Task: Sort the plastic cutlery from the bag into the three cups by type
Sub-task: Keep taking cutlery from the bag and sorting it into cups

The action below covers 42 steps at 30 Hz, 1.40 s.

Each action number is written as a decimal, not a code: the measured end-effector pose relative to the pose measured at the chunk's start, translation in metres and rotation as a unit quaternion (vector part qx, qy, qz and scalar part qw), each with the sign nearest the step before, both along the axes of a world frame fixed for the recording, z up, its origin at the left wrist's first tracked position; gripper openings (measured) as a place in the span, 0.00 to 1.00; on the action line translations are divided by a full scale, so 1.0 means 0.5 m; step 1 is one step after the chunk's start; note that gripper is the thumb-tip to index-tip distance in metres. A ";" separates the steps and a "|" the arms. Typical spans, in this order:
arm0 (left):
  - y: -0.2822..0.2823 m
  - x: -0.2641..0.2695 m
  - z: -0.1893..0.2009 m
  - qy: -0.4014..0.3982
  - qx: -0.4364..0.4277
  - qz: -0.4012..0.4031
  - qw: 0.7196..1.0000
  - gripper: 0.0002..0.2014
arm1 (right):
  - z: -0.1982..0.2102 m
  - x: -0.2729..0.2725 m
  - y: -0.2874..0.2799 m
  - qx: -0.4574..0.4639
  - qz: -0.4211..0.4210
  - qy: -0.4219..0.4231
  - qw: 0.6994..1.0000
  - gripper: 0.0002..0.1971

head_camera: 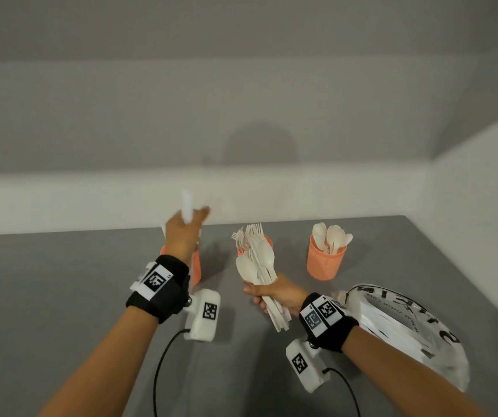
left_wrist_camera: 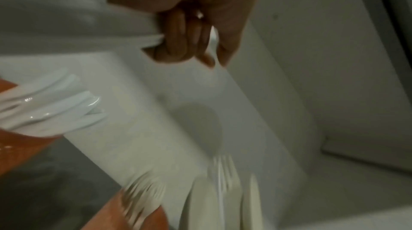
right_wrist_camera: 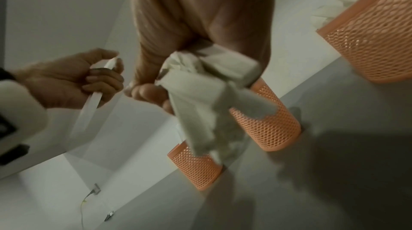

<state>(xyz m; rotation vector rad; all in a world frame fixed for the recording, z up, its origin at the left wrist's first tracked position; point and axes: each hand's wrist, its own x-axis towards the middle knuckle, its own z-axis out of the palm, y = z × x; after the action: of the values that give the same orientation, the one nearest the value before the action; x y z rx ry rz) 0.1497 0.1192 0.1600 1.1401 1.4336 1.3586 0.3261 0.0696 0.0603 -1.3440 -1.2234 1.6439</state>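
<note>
My left hand [head_camera: 188, 228] pinches one white plastic knife [head_camera: 187, 205], upright, above the left orange mesh cup [head_camera: 196, 267]; that cup holds other knives [left_wrist_camera: 49, 108]. Nearer me, my right hand [head_camera: 261, 296] grips a bundle of cream cutlery [head_camera: 258, 263], spoons and forks fanned upward. Behind the bundle stands the middle cup [head_camera: 269, 240] with forks [head_camera: 253, 230], mostly hidden. The right cup [head_camera: 327, 261] holds spoons [head_camera: 330, 239]. In the right wrist view the left hand [right_wrist_camera: 73, 82] and its knife [right_wrist_camera: 89, 110] show left of the bundle [right_wrist_camera: 207, 96].
A white plastic bag [head_camera: 407, 332] with black lettering lies on the grey table [head_camera: 61, 281] at the right, close behind my right wrist. The three cups stand in a row near the white back wall [head_camera: 271, 191]. Camera cables [head_camera: 163, 356] trail toward me.
</note>
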 end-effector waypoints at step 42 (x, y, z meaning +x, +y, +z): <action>-0.006 0.094 -0.099 0.135 0.116 0.000 0.984 0.08 | 0.000 0.002 0.020 -0.036 -0.027 0.068 0.997 0.07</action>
<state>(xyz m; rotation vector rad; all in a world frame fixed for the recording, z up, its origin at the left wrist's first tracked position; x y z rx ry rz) 0.1968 0.1162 0.1107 1.5232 1.4897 1.4414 0.3273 0.0797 0.0603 -1.2740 -1.0486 1.7258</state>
